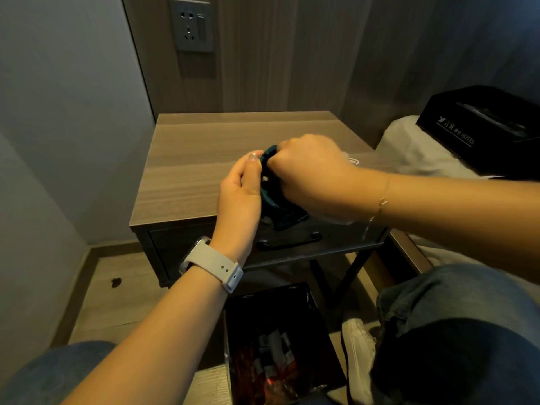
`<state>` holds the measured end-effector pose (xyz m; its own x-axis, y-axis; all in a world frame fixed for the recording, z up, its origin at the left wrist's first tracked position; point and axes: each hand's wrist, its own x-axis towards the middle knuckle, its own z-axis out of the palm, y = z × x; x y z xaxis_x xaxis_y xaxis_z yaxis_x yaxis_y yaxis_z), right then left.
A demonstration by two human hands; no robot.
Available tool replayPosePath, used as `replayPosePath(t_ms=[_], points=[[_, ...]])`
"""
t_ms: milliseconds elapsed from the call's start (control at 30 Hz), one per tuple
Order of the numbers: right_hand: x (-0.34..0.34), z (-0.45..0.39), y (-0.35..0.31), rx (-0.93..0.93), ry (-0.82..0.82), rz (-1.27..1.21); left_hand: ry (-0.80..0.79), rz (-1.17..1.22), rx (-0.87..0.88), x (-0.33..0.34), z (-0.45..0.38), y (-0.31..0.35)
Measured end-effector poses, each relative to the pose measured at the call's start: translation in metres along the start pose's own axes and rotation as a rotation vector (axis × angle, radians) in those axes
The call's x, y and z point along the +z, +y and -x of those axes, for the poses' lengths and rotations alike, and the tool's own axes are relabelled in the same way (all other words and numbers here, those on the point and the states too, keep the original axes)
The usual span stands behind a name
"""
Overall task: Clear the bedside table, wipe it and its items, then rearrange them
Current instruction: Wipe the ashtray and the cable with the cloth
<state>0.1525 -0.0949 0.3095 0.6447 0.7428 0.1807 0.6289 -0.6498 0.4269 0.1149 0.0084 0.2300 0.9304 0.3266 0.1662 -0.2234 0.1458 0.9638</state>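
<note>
Two hands on one dark teal object, right over the front edge of the bench.

I see my left hand (242,185) curled round the near side of the teal object (270,197), thumb up along its rim, its grip clamped on it. My right hand (309,171) comes across from the right and its fingers fold over the top of the same object, grip closed on it too; what exactly it is I cannot tell, the hands cover most of it. It sits just above the wooden bench (204,159) near the drawer handle (289,244). Something pale peeks out behind my right hand. On the bed at right lies a black tissue box (482,127). Below, on the floor, stands a black-lined bin (277,346) with rubbish inside.
</note>
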Motion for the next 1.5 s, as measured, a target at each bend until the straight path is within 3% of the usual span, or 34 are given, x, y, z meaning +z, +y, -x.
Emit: replayPosePath(t_ms=[67,167,267,333,400,500,600,667,800,867,967,1100,1200,1333,1500], points=[[0.008,-0.005,-0.009,-0.036,0.029,-0.042,0.043,-0.008,0.030,-0.002,-0.002,0.000],[0.016,-0.005,-0.008,-0.195,0.061,-0.366,0.073,0.004,0.058,-0.013,-0.005,0.002],[0.004,-0.006,0.002,-0.391,-0.181,-0.499,0.014,-0.014,0.031,-0.018,-0.003,0.001],[-0.007,-0.012,0.015,-0.388,-0.332,-0.496,-0.019,-0.006,-0.003,-0.016,-0.001,0.000],[-0.010,-0.014,0.019,-0.341,-0.270,-0.429,-0.026,-0.001,-0.002,-0.014,-0.001,0.001],[0.004,-0.004,-0.003,-0.367,-0.042,-0.257,-0.025,0.014,0.002,-0.018,-0.003,0.001],[-0.004,0.004,0.005,-0.455,-0.192,-0.340,-0.086,-0.021,0.003,-0.021,0.000,0.001],[-0.020,0.007,0.029,-0.367,-0.230,-0.514,-0.136,-0.029,0.043,-0.027,0.000,0.005],[-0.039,0.030,0.074,-0.091,0.007,-1.013,-0.099,-0.119,0.125,-0.048,-0.004,0.018],[-0.033,0.039,0.083,-0.001,0.043,-1.072,-0.087,-0.180,0.143,-0.055,-0.003,0.019],[-0.017,0.043,0.082,0.102,0.058,-0.994,-0.055,-0.205,0.122,-0.057,-0.002,0.017],[-0.013,0.040,0.049,0.082,0.174,-0.872,-0.045,-0.157,0.094,-0.059,0.002,0.014],[-0.016,0.029,0.015,-0.046,0.204,-0.523,-0.027,-0.117,0.066,-0.058,0.003,0.013],[-0.019,-0.002,-0.032,-0.196,0.042,0.001,0.042,-0.091,0.061,-0.053,0.003,0.011],[-0.016,-0.025,-0.053,-0.247,-0.127,0.145,0.122,-0.132,0.125,-0.049,0.003,0.008]])
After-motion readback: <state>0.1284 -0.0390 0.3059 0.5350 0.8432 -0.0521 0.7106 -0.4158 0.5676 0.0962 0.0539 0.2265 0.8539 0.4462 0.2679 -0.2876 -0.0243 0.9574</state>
